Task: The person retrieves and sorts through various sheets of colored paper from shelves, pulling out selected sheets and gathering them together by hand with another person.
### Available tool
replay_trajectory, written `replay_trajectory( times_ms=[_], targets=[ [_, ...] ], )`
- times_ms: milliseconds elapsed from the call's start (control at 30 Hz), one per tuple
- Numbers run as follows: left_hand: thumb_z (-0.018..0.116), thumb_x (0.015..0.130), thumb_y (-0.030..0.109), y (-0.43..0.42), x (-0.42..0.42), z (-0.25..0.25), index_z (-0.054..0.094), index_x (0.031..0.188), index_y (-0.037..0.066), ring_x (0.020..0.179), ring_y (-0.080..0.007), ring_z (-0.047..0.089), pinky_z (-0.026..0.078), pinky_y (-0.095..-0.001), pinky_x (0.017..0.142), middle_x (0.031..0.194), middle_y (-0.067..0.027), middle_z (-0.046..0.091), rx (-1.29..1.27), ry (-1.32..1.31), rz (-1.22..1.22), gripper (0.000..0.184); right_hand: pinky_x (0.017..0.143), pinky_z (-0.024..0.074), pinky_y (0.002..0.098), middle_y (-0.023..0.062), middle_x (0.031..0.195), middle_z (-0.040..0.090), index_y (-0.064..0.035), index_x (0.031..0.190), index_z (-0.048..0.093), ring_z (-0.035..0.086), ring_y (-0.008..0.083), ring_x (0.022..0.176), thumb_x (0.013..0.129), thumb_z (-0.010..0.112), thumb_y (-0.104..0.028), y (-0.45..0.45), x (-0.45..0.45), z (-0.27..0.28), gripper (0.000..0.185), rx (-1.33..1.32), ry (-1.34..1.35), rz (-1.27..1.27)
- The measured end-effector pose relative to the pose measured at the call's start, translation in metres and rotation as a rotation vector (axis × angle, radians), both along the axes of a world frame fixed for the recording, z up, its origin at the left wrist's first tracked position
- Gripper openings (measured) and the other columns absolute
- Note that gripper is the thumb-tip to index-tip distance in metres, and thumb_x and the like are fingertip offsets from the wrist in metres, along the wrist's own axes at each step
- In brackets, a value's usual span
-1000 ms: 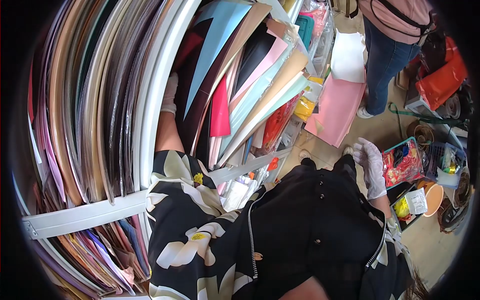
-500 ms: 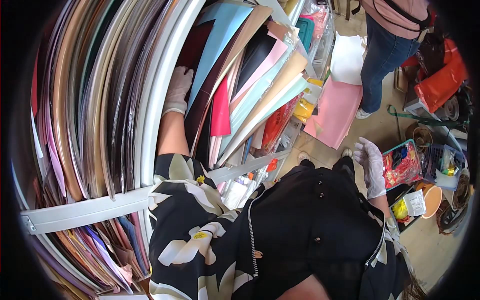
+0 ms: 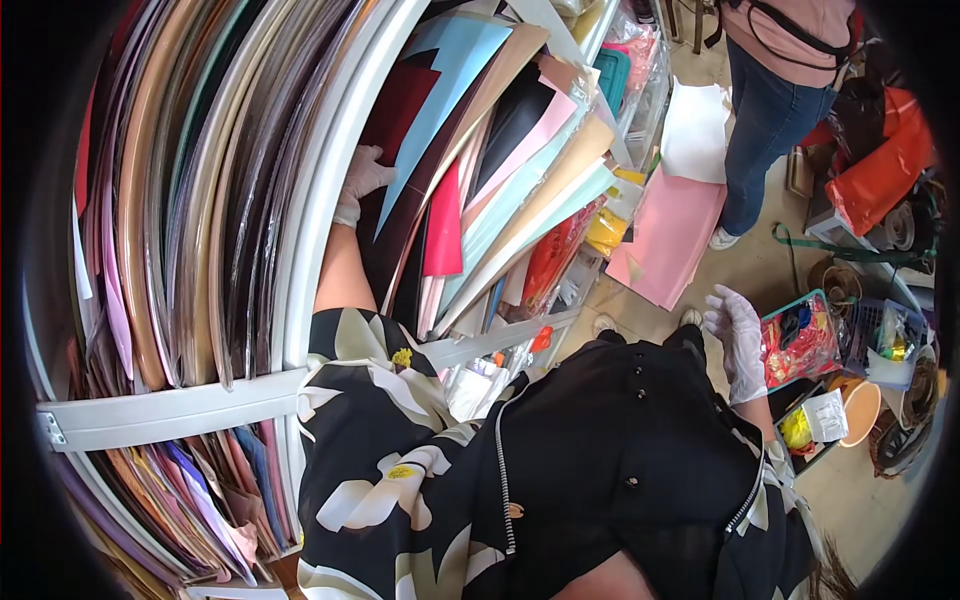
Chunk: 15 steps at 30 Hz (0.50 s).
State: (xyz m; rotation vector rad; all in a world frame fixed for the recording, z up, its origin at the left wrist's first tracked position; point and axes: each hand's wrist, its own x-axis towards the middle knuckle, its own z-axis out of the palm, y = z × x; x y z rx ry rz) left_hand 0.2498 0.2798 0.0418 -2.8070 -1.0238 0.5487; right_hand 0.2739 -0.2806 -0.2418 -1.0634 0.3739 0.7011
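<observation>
My left hand point(image 3: 362, 185), in a white glove, reaches into the upright rack compartment at the edge of a dark red sheet point(image 3: 402, 112) and a light blue sheet point(image 3: 445, 85). Its fingertips meet the sheets' edge; whether they pinch one is hidden. Beside it stand tan, black, pink and pale green sheets, and a bright pink-red sheet point(image 3: 443, 225). My right hand point(image 3: 738, 340), also in a white glove, hangs at my right side with fingers apart and loosely curved, holding nothing.
White rack posts and a crossbar point(image 3: 180, 410) frame more sheets at the left. Pink sheets point(image 3: 672, 235) and a white sheet point(image 3: 697, 130) lie on the floor, beside a person in jeans point(image 3: 768, 120). Baskets, an orange bowl point(image 3: 860, 412) and red packages point(image 3: 800, 340) are at right.
My left hand has come out from behind the post and moved to the sheets' edge. More of the dark red sheet shows. My right hand hangs nearly as before.
</observation>
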Motion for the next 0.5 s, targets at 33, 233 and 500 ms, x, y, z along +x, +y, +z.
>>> replay_trajectory(
  times_ms=[33, 233, 500],
  targets=[
    [0.071, 0.076, 0.03, -0.009, 0.003, 0.004, 0.051, 0.137, -0.002, 0.133, -0.032, 0.048, 0.034, -0.035, 0.113, 0.141, -0.0227, 0.051, 0.002, 0.008, 0.015, 0.071, 0.069, 0.0537, 0.026, 0.0079, 0.099, 0.069, -0.0035, 0.125, 0.059, 0.065, 0.0131, 0.076, 0.1, 0.055, -0.026, 0.001, -0.001, 0.002, 0.033, -0.004, -0.002, -0.002],
    [0.074, 0.074, 0.026, 0.006, -0.011, -0.003, 0.049, 0.138, -0.003, 0.134, -0.032, 0.046, 0.032, -0.0351, 0.114, 0.142, -0.0225, 0.05, -0.075, -0.136, 0.001, 0.074, 0.07, 0.0544, 0.0267, 0.0084, 0.1, 0.069, -0.0035, 0.125, 0.059, 0.065, 0.0137, 0.076, 0.1, 0.055, -0.026, 0.001, 0.001, 0.005, 0.034, -0.031, -0.025, 0.016],
    [0.075, 0.073, 0.025, 0.004, -0.009, -0.004, 0.046, 0.141, -0.001, 0.133, -0.0312, 0.047, 0.033, -0.0346, 0.114, 0.142, -0.0217, 0.05, 0.006, -0.01, -0.033, 0.078, 0.071, 0.0548, 0.0283, 0.0092, 0.101, 0.068, -0.0039, 0.125, 0.059, 0.065, 0.0148, 0.077, 0.1, 0.055, -0.027, 0.002, 0.0, 0.006, 0.034, -0.036, -0.036, 0.05]
  ],
)
